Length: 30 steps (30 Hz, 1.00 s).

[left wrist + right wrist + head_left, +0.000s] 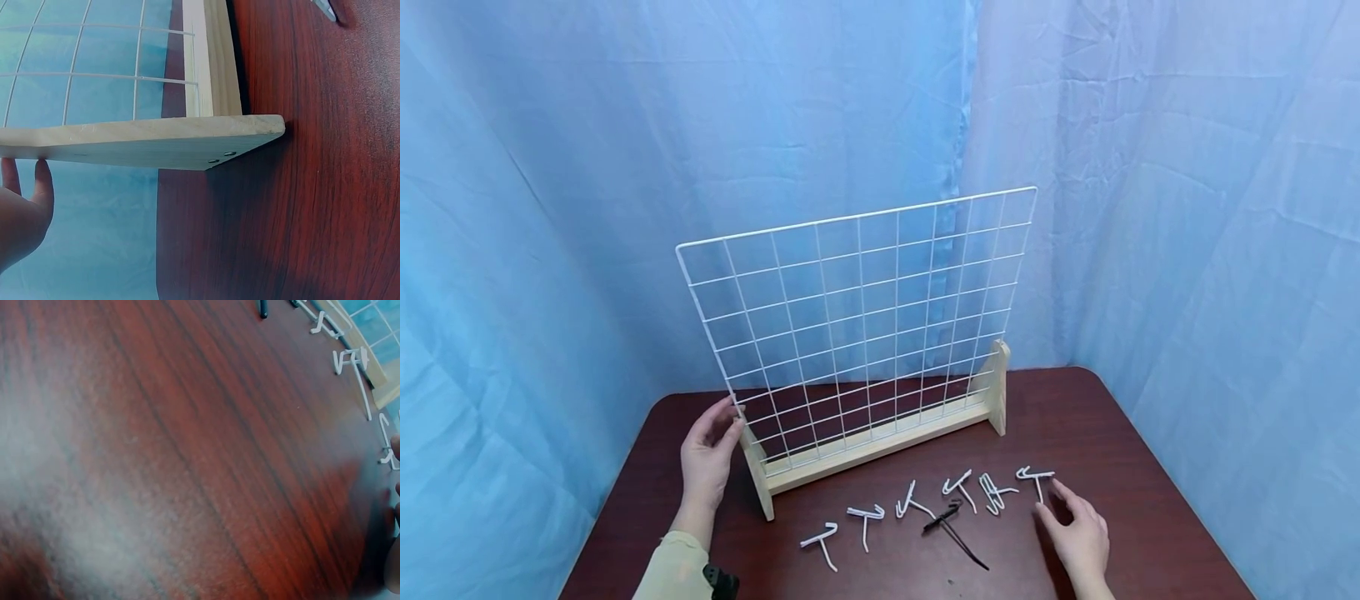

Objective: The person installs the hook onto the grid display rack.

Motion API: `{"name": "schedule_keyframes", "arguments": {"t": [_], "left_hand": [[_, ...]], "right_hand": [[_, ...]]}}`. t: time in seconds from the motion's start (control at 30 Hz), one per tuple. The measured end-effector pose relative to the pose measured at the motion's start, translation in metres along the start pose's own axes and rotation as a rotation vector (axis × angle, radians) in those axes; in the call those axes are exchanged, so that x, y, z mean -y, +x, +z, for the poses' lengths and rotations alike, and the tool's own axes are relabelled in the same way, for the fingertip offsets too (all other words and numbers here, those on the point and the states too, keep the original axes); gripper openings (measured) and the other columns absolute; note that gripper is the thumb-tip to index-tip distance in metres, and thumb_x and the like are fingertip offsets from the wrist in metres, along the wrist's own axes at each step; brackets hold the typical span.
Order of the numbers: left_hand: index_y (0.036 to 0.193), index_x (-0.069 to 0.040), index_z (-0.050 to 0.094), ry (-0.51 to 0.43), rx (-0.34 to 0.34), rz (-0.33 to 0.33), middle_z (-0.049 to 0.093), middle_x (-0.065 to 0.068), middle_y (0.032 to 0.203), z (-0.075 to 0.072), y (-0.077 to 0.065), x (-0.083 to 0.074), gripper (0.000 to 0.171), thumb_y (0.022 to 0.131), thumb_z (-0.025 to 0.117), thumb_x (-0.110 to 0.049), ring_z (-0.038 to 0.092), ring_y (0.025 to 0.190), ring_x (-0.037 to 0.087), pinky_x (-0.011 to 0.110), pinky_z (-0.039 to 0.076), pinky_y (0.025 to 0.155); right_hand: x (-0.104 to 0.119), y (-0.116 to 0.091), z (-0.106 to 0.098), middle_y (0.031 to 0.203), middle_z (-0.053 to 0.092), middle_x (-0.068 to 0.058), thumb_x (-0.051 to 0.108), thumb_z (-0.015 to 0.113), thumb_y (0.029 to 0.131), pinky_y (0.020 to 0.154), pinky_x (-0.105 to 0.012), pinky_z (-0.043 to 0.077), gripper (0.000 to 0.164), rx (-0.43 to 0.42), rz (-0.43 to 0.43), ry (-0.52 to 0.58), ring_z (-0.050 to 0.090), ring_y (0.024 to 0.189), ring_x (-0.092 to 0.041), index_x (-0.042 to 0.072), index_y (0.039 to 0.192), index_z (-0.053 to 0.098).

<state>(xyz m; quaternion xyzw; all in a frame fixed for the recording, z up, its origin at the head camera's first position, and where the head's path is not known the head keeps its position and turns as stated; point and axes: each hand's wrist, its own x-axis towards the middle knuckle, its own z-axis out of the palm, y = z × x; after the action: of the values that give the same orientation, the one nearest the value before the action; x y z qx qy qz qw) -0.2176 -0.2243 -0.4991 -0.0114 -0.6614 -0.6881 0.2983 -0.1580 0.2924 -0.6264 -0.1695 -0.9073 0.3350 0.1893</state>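
A white wire grid panel [880, 292] stands upright in a wooden base [880, 450] with an upright wooden end piece at each side. My left hand [709, 454] holds the upper part of the left wooden end piece [144, 140] between thumb and finger; the fingertips meet its outer side in the left wrist view. On the table, my right hand [1081, 533] has thumb and forefinger spread beside the rightmost white display hook [1036, 475]. Whether they touch it I cannot tell. Only the edge of this hand shows in the right wrist view.
Several more white hooks [867, 513] lie in a loose row before the stand, with a black hook [955, 533] among them. The dark red wooden table [1150, 500] has rounded back corners. Blue curtains [850, 100] hang behind and at both sides.
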Motion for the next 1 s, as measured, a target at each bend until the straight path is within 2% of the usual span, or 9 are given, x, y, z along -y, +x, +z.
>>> {"name": "schedule_keyframes", "arguments": {"t": [0.27,0.53,0.8,1.0], "left_hand": [[0.124,0.005,0.064,0.025,0.001,-0.009,0.071,-0.004,0.102,0.0021,-0.0016,-0.0013,0.037,0.088,0.065,0.013,0.062,0.098,0.01,0.014,0.05,0.077],[0.126,0.007,0.062,-0.015,0.006,0.006,0.071,-0.002,0.104,0.0017,-0.0024,0.0015,0.038,0.088,0.064,0.015,0.062,0.1,0.01,0.013,0.05,0.079],[0.124,0.012,0.06,0.0,-0.007,0.018,0.071,-0.006,0.102,0.0017,-0.0031,0.0026,0.036,0.088,0.063,0.017,0.062,0.099,0.009,0.014,0.05,0.079],[0.123,0.016,0.057,0.011,-0.005,0.018,0.072,0.0,0.103,0.0012,-0.0028,0.0003,0.036,0.087,0.06,0.021,0.061,0.099,0.01,0.015,0.05,0.079]], "right_hand": [[-0.0025,0.0011,0.0021,0.125,0.063,-0.015,0.028,0.081,0.081,0.088,-0.061,0.038,0.052,-0.007,-0.018,-0.049,0.048,0.114,-0.044,0.012,0.128,0.067],[-0.0019,0.0014,0.0037,0.122,0.063,-0.012,0.03,0.081,0.081,0.088,-0.06,0.037,0.05,-0.015,-0.013,-0.079,0.047,0.113,-0.041,0.013,0.127,0.069],[-0.0004,0.0018,0.005,0.122,0.061,-0.011,0.032,0.08,0.082,0.088,-0.059,0.033,0.049,-0.002,0.011,-0.107,0.046,0.114,-0.04,0.013,0.126,0.069],[0.0019,0.0016,0.0056,0.122,0.061,-0.01,0.031,0.08,0.082,0.089,-0.058,0.032,0.048,0.001,0.015,-0.113,0.045,0.114,-0.039,0.013,0.125,0.069]]}}
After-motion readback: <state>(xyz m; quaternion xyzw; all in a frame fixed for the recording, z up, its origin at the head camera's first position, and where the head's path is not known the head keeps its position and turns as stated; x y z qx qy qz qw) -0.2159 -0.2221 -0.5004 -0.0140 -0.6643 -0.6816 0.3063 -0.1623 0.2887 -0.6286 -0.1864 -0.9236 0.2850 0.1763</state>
